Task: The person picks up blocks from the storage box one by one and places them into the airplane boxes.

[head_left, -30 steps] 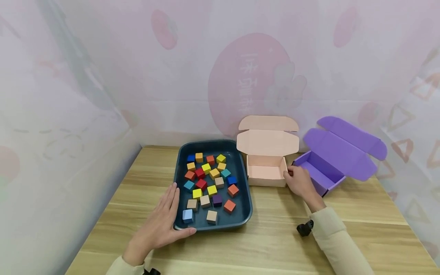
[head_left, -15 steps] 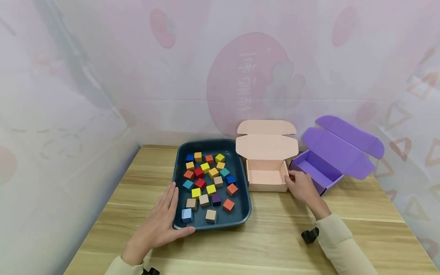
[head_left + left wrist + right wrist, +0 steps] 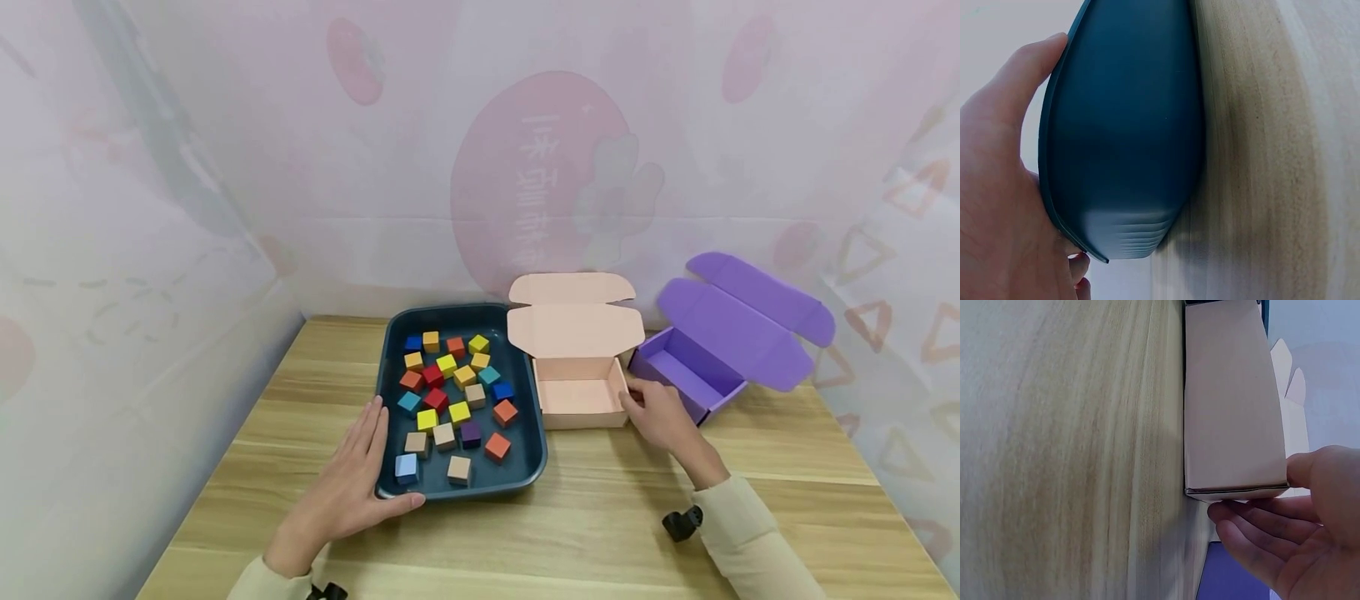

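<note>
Two hands are laid against two containers on the wooden table (image 3: pixel 585 517), and every place here is given from the dark blue tray (image 3: pixel 536 433). The tray's near left corner is cupped by the left hand (image 3: pixel 347 492): the fingers are stretched flat along the left wall and the thumb is laid along the near rim, so the hand is open and pressed to the tray rather than closed round it. In the left wrist view the tray's rounded corner (image 3: pixel 1122 156) is seen held against the palm.

Just right of the tray, touching or nearly touching its right wall, the pink box (image 3: pixel 577 398) is stood with its lid folded back. Its right wall is held by the right hand (image 3: pixel 660 417), thumb over the top edge and fingers against the outside, as the right wrist view shows (image 3: pixel 1297 519). The box therefore lies to the left of that hand, between it and the tray, and the right hand is clearly the nearer one.

Further right, beyond the hand, a purple box (image 3: pixel 697 375) is lying open. Many coloured cubes (image 3: pixel 453 392) are scattered inside the tray.
</note>
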`<state>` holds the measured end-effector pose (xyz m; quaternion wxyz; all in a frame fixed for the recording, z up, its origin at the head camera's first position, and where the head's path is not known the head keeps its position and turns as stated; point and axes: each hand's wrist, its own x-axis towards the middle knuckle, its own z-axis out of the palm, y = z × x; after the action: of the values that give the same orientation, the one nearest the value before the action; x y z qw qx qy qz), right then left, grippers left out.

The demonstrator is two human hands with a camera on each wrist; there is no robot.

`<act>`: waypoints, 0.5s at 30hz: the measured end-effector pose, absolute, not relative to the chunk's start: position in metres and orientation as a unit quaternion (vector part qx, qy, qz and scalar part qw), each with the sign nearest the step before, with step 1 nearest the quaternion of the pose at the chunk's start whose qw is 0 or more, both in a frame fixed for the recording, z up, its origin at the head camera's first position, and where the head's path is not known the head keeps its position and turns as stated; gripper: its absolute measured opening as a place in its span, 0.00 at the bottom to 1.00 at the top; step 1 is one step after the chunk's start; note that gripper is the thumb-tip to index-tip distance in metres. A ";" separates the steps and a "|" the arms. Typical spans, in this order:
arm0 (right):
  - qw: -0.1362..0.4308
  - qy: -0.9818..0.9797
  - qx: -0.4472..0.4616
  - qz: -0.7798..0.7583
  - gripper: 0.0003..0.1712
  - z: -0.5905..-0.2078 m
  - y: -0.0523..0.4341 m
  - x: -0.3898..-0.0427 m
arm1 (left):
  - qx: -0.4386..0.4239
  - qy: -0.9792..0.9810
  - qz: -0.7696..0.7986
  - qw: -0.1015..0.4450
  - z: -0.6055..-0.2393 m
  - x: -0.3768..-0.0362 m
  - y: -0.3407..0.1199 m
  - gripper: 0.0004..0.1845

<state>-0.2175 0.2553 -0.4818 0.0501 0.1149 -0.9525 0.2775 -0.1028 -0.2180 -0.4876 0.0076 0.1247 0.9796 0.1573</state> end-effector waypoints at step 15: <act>0.042 -0.952 0.139 0.269 0.12 -0.472 0.255 -0.209 | 0.125 0.979 0.159 0.007 -0.486 -0.102 -0.219 0.71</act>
<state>-0.2093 0.2553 -0.4721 0.0422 0.1391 -0.9522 0.2687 -0.1016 -0.2190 -0.4856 0.0068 0.1249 0.9794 0.1588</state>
